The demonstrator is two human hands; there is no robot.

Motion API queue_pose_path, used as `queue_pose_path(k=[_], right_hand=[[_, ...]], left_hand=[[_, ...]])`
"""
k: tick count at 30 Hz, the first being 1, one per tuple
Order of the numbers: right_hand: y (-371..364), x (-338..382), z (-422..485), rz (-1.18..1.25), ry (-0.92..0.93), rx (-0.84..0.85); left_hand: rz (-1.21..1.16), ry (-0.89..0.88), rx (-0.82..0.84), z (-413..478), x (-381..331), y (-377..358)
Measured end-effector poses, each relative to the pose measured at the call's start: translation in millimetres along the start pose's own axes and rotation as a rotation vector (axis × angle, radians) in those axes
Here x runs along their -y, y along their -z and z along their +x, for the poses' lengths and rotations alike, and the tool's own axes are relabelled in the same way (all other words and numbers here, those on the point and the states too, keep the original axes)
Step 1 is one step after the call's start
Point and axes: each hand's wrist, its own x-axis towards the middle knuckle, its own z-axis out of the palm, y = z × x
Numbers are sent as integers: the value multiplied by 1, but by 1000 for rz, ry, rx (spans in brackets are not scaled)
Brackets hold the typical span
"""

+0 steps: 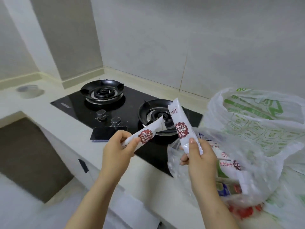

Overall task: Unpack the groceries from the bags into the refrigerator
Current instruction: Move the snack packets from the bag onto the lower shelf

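Note:
My left hand (118,150) grips a white packet with a red label (147,133), pointing up and to the right over the stove. A second, matching white packet (181,124) stands nearly upright in my right hand (200,158), held by its lower end. The two packets' upper ends almost meet above the right burner. At the right, on the counter, lie translucent plastic grocery bags (257,129) with green print, open, with several packaged items (231,164) showing inside. No refrigerator is in view.
A black two-burner gas stove (79,103) is set into the white counter (54,119), with two knobs at its front. A phone (105,133) lies at the stove's front edge. A round drain cover (27,88) sits far left. Tiled walls stand behind.

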Motion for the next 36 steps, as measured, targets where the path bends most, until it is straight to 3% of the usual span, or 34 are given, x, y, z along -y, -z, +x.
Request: queue_pose_path(k=[7, 19, 24, 27, 36], right_hand=[[-96, 16, -53, 64, -131, 345], [-227, 33, -187, -5, -202, 992], [-245, 39, -247, 13, -183, 1285], [-247, 39, -269, 14, -179, 1393], [-217, 49, -372, -23, -130, 1867]], left_hand=[[-158, 224, -248, -18, 33, 103], [-124, 436, -808, -101, 84, 263], [-104, 498, -1080, -163, 90, 296], [-105, 532, -1153, -190, 85, 302], [-145, 604, -1604, -316, 59, 303]])
